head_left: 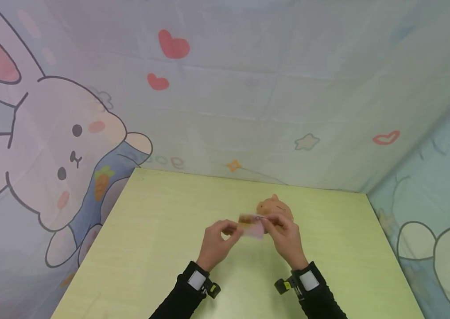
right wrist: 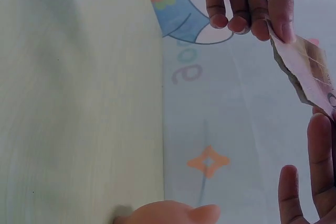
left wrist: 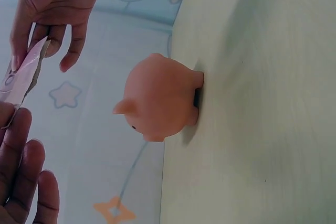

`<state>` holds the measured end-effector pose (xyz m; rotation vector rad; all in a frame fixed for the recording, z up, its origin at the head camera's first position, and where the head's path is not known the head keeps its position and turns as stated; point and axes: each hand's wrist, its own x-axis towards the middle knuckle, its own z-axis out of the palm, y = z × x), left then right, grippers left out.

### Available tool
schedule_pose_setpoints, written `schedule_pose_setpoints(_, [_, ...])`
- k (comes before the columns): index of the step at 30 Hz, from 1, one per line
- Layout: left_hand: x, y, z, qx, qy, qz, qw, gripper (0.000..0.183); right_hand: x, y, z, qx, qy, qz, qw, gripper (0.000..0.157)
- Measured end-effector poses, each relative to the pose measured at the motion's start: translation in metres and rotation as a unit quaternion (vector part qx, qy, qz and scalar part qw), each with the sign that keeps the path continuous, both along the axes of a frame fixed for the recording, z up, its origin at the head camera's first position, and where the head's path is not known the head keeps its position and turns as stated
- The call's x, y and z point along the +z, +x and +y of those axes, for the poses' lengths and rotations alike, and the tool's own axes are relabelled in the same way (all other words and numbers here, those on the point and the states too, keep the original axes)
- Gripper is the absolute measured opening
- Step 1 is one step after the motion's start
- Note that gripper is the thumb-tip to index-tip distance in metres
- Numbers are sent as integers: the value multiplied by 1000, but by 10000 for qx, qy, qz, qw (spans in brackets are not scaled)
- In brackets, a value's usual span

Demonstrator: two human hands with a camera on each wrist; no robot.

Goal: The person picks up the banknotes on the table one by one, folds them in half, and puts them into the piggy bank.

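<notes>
Between both hands is a small folded banknote (head_left: 251,227), pinkish with a brown printed band, held above the table. My left hand (head_left: 216,241) pinches its left end between thumb and fingertips. At the other end, my right hand (head_left: 288,239) grips it the same way. The note's ragged layered edge shows in the right wrist view, where the paper (right wrist: 299,69) spans the gap between the hands. Just behind the right hand, a round orange-pink piggy bank (head_left: 274,206) stands on the table, partly hidden in the head view. The left wrist view shows the pig (left wrist: 160,98) upright on short legs, touched by neither hand.
The pale yellow table (head_left: 161,230) ends at the back against a light fabric backdrop (head_left: 249,102) printed with a rabbit, hearts and stars. More printed cloth (head_left: 440,199) hangs along the right side. Each wrist wears a strapped camera (head_left: 285,285).
</notes>
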<state>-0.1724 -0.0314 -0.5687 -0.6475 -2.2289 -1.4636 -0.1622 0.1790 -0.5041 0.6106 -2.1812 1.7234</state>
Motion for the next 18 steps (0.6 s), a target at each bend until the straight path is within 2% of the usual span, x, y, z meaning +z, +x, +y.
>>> schedule_pose_setpoints(7, [-3,5,5,453,311,144,9984,7,-4,1,-1,-7,-145,-188,9997,7])
schedule_pose_setpoints(14, [1,11,11,870,692,416,9929,8,-8,-2,-4,144,-470,-208,9986,8])
schedule_pose_setpoints(18, [3,11,12,1005,535,836,9900,10,-10,-2,-3,86,-414,-315,9986,8])
